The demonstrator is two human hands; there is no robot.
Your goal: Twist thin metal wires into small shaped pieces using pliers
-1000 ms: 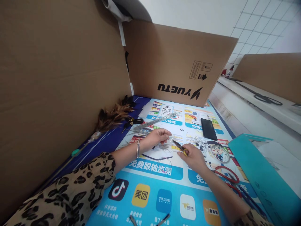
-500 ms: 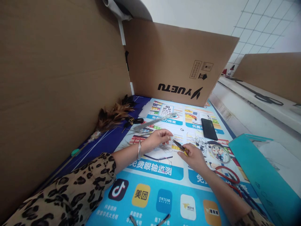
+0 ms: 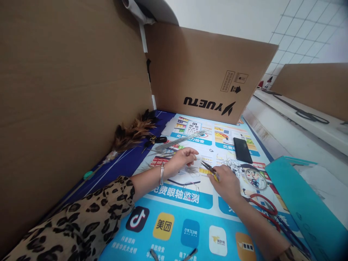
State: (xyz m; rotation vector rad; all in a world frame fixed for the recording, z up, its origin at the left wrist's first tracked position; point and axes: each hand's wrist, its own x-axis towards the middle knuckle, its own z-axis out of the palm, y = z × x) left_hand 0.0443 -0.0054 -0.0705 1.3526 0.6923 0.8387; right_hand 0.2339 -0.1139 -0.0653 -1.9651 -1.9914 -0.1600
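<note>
1. Dark metal forms the tapered nose of the pliers (image 3: 207,166), held above the printed table cover (image 3: 174,221) between the two hands, with jaws parted and pointing towards the left fingertips.
2. The right hand (image 3: 225,181) is wrapped round the yellow grips; holding the tool so far back probably leaves its slim nose unobstructed and easy to steer.
3. The left hand (image 3: 183,159) is just beside the nose, thumb and fingers drawn together; whether they pinch something is too small to tell. A smooth, shiny bracelet (image 3: 162,174) rings that wrist.
4. Thin, stiff-looking strands (image 3: 193,170) lie beneath the left hand, and a fine pinkish loop (image 3: 191,190) curls nearer the body.
5. Beyond, a bundle of straight, silvery rods (image 3: 182,140) lies slanted, likely kept together for easy picking.
6. Rightward are a flat black phone (image 3: 243,150), a round coil (image 3: 255,178) and red-handled scissors (image 3: 262,203), seemingly set aside within reach.
7. Fluffy brown feathers (image 3: 133,130) lie at the left edge, by matt cardboard panels (image 3: 217,65) that stand upright, perhaps as screens.
</note>
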